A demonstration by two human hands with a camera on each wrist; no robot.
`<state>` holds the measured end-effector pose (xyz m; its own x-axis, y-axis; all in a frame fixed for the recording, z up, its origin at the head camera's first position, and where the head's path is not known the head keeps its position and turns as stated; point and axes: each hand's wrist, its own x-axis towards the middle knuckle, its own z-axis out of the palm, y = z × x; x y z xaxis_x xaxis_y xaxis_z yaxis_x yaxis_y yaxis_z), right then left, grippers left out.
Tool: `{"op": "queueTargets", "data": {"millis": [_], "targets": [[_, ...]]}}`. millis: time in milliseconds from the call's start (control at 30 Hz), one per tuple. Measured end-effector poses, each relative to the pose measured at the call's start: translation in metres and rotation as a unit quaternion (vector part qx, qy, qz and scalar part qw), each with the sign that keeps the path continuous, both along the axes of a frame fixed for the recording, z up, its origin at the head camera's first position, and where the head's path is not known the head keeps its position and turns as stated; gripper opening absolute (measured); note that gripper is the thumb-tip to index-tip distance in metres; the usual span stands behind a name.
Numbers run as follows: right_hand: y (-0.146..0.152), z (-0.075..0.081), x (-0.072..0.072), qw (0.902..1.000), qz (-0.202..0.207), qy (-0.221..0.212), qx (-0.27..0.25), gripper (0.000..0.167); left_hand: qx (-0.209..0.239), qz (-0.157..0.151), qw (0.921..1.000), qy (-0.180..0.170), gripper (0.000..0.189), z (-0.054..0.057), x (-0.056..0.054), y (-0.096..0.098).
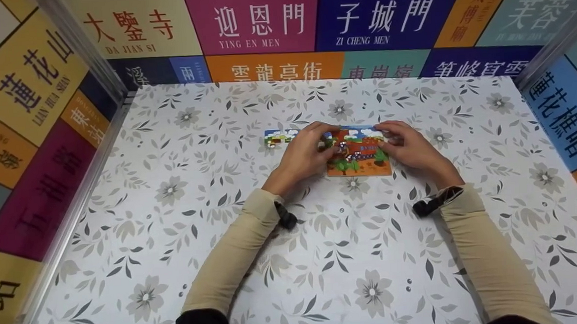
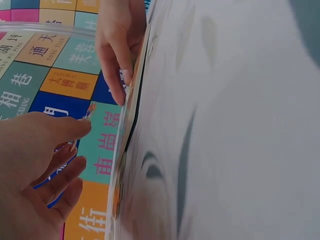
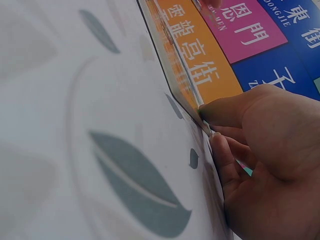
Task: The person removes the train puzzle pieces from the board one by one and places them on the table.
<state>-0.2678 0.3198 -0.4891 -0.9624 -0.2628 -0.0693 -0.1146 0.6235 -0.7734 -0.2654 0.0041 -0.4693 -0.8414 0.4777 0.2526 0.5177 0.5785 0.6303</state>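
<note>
A flat, brightly printed picture board [image 1: 360,168] lies on the table, showing trees, orange ground and blue sky. My left hand [image 1: 308,153] hovers over its left side. In the left wrist view, that hand [image 2: 45,165] pinches a small, thin coloured piece [image 2: 91,110] between thumb and forefinger, raised off the board. At the board's right edge, my right hand [image 1: 411,145] grips the border; the right wrist view shows thumb and fingers of this hand [image 3: 275,145] at the board's corner [image 3: 187,97]. A printed strip [image 1: 275,138] shows left of the left hand, partly hidden by it.
The table has a white cloth [image 1: 174,247] with grey flowers and leaves. Panels with coloured blocks of Chinese lettering [image 1: 261,20] stand along the back and both sides. Dark straps [image 1: 426,206] with small black devices sit at both wrists.
</note>
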Motion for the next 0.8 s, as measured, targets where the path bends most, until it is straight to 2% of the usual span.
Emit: {"op": "queueTargets", "data": {"millis": [267, 500, 800], "targets": [[-0.001, 0.002, 0.001, 0.9995, 0.027, 0.012, -0.008, 0.055, 0.009, 0.016, 0.9998, -0.001, 0.042, 0.002, -0.001, -0.027], [0.001, 0.001, 0.0, 0.9998, 0.017, 0.002, -0.008, 0.056, 0.016, 0.018, 0.9995, 0.019, 0.044, 0.002, -0.002, -0.051], [-0.002, 0.003, 0.001, 0.9998, 0.015, 0.005, -0.007, 0.056, -0.003, 0.03, 0.9994, 0.015, 0.042, 0.004, 0.0, -0.078]]}}
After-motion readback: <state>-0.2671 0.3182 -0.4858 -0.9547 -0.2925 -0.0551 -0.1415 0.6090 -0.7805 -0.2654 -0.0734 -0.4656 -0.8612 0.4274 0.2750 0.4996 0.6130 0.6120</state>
